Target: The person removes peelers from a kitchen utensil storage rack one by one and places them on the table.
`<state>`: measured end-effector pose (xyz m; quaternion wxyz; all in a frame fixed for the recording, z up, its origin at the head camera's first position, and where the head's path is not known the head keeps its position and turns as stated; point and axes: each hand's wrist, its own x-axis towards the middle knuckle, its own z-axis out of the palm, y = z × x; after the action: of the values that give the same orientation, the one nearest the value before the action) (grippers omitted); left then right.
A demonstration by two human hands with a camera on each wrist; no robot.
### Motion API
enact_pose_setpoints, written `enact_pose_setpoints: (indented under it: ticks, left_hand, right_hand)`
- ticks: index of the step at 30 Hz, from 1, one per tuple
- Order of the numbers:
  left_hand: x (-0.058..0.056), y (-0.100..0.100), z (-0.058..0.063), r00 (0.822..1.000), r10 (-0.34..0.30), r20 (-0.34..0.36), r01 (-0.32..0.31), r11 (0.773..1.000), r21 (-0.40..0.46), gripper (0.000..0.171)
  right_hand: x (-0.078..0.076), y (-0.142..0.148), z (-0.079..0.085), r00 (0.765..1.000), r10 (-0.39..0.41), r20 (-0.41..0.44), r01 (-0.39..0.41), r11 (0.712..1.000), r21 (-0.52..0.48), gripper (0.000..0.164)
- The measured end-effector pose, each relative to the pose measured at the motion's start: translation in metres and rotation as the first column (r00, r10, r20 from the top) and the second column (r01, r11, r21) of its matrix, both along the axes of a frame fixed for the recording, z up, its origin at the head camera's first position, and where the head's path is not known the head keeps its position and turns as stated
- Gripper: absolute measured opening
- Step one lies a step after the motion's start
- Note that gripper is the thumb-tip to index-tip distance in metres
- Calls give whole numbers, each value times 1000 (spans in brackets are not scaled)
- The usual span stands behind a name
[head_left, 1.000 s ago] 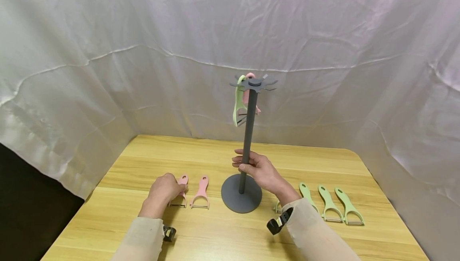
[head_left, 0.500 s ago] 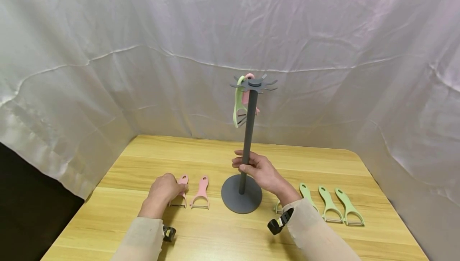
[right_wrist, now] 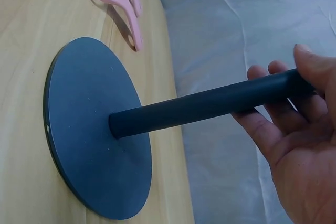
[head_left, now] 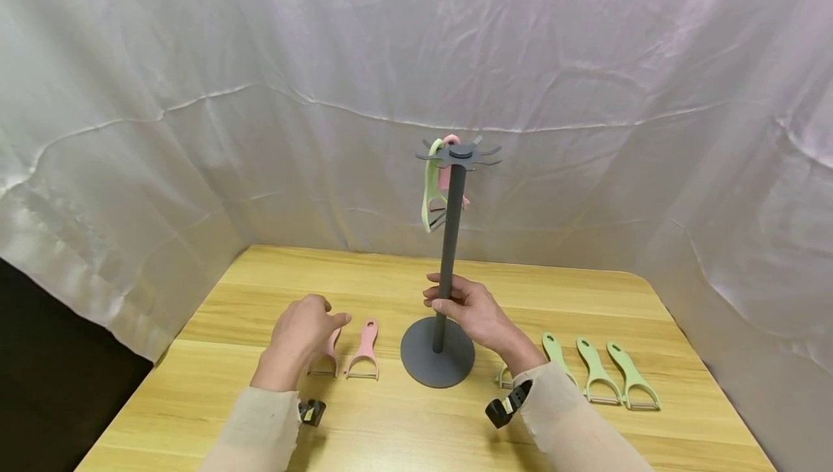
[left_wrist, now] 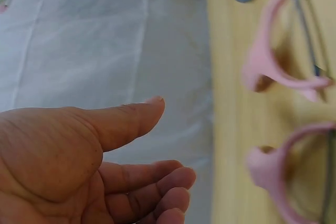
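My left hand [head_left: 302, 331] hovers over a pink peeler [head_left: 330, 356], hiding part of its handle. In the left wrist view the thumb and fingers [left_wrist: 176, 179] stand apart with nothing between them. A second pink peeler [head_left: 366, 349] lies just right of it. My right hand [head_left: 473, 309] holds the pole of a dark grey hanging stand [head_left: 450, 241], thumb on the near side and fingers behind. The stand is upright on its round base [right_wrist: 100, 129]. From the hooks at its top hang a green peeler [head_left: 431, 183] and a pink peeler [head_left: 445, 177].
Several green peelers [head_left: 595, 367] lie in a row on the right of the wooden table [head_left: 403, 428], one partly hidden by the right wrist. A pale curtain [head_left: 325, 183] closes off the back and sides.
My left hand has let go of the pink peeler and risen slightly, its thumb spreading outward. The right hand keeps its hold on the pole.
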<state>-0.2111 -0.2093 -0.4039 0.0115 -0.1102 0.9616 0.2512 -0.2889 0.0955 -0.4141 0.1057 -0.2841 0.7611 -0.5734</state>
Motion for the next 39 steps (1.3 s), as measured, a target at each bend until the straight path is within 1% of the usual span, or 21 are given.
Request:
enact_pose_setpoints:
  ticks: [8,11,15,21,27,29,32,36,39]
  left_hand:
    - [-1,13,31,996,-36,-77,36,999,-6,58]
    - [-4,18,44,993,-48,-109,51,998,25,58]
    - [-9,26,61,988,-62,-144,71,996,61,58]
    - [-18,35,87,978,-79,-192,94,993,67,57]
    - [-28,46,119,960,-121,-251,154,981,115,52]
    - [-30,51,128,953,-134,-271,177,974,142,49]
    - [-35,57,138,935,-161,-315,229,954,193,45]
    - [-42,62,143,907,-199,-371,312,910,273,40]
    - [-47,64,143,891,-208,-403,349,882,318,39]
  right_hand:
    - [1,1,-3,1000,7,15,-6,998,-58,45]
    - [1,1,-4,1000,9,16,-8,998,-67,44]
    - [1,1,-3,1000,2,17,-1,998,-59,44]
    - [2,0,0,1000,3,8,-2,999,-47,45]
    - [1,0,1,1000,11,8,-10,999,-50,46]
    - [1,0,1,1000,12,9,-11,999,-49,46]
    - [0,0,1,1000,12,7,-11,999,-49,46]
    - [0,0,1,1000,11,11,-11,999,-48,45]
    - [0,0,1,1000,14,17,-13,999,-50,45]
